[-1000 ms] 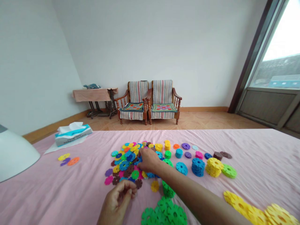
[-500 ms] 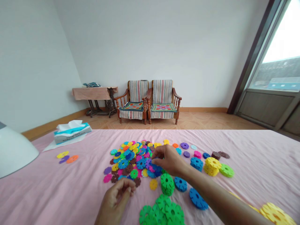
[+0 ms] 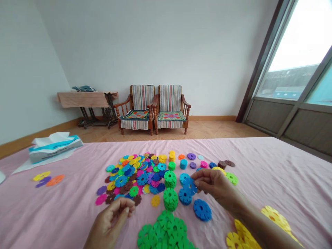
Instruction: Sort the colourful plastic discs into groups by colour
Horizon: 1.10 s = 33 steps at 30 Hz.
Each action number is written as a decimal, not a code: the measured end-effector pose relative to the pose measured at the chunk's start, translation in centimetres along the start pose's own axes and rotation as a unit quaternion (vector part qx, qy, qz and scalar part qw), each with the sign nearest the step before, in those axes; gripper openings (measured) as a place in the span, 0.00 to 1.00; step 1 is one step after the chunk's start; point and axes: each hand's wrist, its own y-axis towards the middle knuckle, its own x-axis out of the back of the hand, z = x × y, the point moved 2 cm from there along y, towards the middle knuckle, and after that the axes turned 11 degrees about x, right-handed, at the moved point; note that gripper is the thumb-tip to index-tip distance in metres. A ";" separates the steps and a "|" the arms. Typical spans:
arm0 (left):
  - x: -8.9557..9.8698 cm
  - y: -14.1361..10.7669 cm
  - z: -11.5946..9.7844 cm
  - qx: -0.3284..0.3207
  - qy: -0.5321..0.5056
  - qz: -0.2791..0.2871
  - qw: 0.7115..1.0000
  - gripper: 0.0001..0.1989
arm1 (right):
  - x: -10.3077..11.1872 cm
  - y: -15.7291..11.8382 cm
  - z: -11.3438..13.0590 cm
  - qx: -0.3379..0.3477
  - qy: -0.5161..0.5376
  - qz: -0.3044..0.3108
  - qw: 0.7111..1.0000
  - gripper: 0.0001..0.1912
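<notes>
Between the thumb and fingers of my right hand (image 3: 211,183), a blue notched plastic disc (image 3: 191,186) is pinched and tilted. It is over the blue discs (image 3: 185,197), partly covering them; contact is unclear. My left hand (image 3: 111,219) rests at the near edge of a mixed pile of colourful notched discs (image 3: 129,183). Its fingers are curled towards the thumb, with no disc visible in them, close to a brown disc (image 3: 137,199). Stacked green discs (image 3: 170,199) stand between the hands. A larger blue disc (image 3: 202,210) lies nearer me.
Loose green discs (image 3: 166,231) heap at the front, with yellow discs (image 3: 241,237) by my right forearm. Small sorted stacks, including a pink stack (image 3: 203,164), line the far right. A tissue box (image 3: 55,148) sits left on the pink cloth (image 3: 85,204). Two chairs (image 3: 171,114) stand beyond.
My right hand has moved right, from the edge of the mixed pile to the blue discs, where the blue disc in it now shows. My left hand stays beside the pile. The view has turned right.
</notes>
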 end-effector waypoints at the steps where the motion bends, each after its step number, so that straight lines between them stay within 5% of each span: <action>1: 0.0 0.0 0.0 0.002 0.003 -0.001 1.000 0.16 | 0.5 -0.4 -0.3 -0.004 0.000 -0.009 1.000 0.11; 8: 0.1 0.2 0.2 0.005 0.020 0.004 1.000 0.20 | 2.7 -2.5 -2.2 -0.029 -0.015 -0.020 0.999 0.04; 19: 0.4 0.9 1.9 -0.008 0.029 0.009 1.000 0.17 | 2.7 -3.2 -3.2 -0.045 -0.027 0.005 0.999 0.06; 33: 0.5 1.2 2.7 0.004 0.027 0.025 0.999 0.16 | 3.0 -2.5 -2.0 -0.011 -0.060 -0.104 0.993 0.07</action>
